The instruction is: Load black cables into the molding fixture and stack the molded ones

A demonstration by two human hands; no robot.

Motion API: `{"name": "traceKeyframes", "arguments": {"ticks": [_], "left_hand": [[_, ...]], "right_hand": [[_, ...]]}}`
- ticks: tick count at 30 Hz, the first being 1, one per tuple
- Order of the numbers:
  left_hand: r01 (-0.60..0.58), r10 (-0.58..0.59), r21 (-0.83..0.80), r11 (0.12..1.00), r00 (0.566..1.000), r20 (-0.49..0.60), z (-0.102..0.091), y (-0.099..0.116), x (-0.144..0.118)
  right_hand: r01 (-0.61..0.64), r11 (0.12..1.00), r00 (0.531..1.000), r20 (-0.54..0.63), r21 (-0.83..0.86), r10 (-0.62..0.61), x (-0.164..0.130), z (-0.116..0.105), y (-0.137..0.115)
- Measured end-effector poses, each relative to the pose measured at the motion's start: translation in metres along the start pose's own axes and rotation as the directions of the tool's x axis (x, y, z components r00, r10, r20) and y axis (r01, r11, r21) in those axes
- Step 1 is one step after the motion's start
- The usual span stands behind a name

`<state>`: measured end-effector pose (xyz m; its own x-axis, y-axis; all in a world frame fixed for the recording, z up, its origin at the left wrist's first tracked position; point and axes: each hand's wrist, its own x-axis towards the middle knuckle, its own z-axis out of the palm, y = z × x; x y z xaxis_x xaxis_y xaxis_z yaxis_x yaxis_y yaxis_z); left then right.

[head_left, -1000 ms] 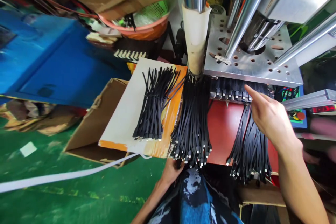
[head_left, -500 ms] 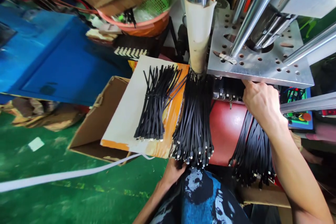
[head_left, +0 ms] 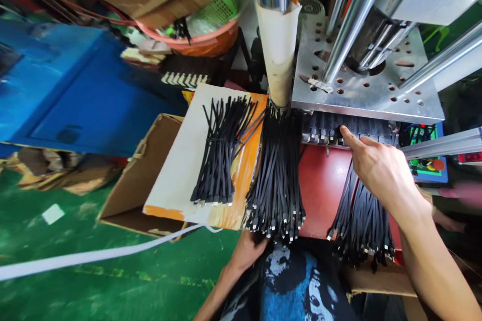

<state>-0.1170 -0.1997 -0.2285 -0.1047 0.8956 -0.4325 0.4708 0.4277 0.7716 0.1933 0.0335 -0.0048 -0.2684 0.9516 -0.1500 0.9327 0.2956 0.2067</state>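
Note:
My right hand [head_left: 384,173] is at the front of the press, index finger stretched out and the others bent. That fingertip is at a dark mould bar [head_left: 361,124] with a row of metal-tipped cable plugs [head_left: 323,134], under the metal plate [head_left: 361,98]; whether it touches is hard to tell. Below my right hand a bundle of black cables [head_left: 365,215] hangs over the red table [head_left: 324,185]. Low in the view, my left hand [head_left: 246,251] is by my lap below a larger cable bundle [head_left: 278,175]; its fingers are mostly hidden.
A tied cable bundle [head_left: 218,155] lies on a white and orange board [head_left: 176,160] over an open carton [head_left: 146,165]. Press rods [head_left: 357,20] rise above the plate. A button panel [head_left: 429,163] stands at the right, a blue cabinet [head_left: 86,95] at the left.
My right hand has drawn back from under the plate's edge, uncovering more of the mould bar, and its index finger shows. My left hand stays low by my lap.

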Motion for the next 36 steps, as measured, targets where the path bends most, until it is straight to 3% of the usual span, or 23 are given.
{"name": "traceKeyframes", "arguments": {"ticks": [4,8,12,16,19,22,28,32,36], "left_hand": [[-0.024,0.022,0.03,0.999,0.997,0.076,-0.012,0.021,-0.006],[0.085,-0.098,0.094,0.992,0.984,0.147,-0.026,0.034,-0.02],[0.098,-0.132,0.153,0.983,0.965,0.226,-0.043,0.048,-0.031],[0.05,-0.071,0.069,0.996,0.933,0.352,-0.054,0.073,-0.033],[0.105,-0.072,-0.067,0.992,0.923,0.377,-0.053,0.086,-0.03],[0.178,-0.098,-0.181,0.967,0.92,0.381,-0.048,0.092,-0.027],[0.184,-0.104,-0.191,0.964,0.925,0.365,-0.046,0.092,-0.029],[0.205,-0.116,-0.199,0.958,0.915,0.387,-0.049,0.091,-0.032],[0.227,-0.145,-0.175,0.958,0.912,0.385,-0.05,0.087,-0.031]], "right_hand": [[0.138,0.962,0.986,-0.121,0.236,-0.111,-0.021,0.021,0.023],[0.134,0.894,0.964,-0.265,0.428,-0.017,-0.043,0.04,0.032],[0.132,0.892,0.95,-0.311,0.432,0.01,-0.033,0.033,0.018],[-0.003,0.943,0.969,-0.231,0.332,0.085,-0.009,0.019,-0.004],[-0.082,0.972,0.982,-0.149,0.219,0.116,-0.004,0.017,-0.015],[-0.073,0.984,0.988,-0.127,0.162,0.094,-0.009,0.017,-0.019],[0.065,0.974,0.982,-0.188,0.218,-0.023,0.003,0.009,-0.034],[0.047,0.977,0.994,-0.104,0.208,-0.026,0.019,0.006,-0.048],[0.081,0.975,0.996,-0.045,0.208,-0.073,0.021,0.004,-0.044]]}}
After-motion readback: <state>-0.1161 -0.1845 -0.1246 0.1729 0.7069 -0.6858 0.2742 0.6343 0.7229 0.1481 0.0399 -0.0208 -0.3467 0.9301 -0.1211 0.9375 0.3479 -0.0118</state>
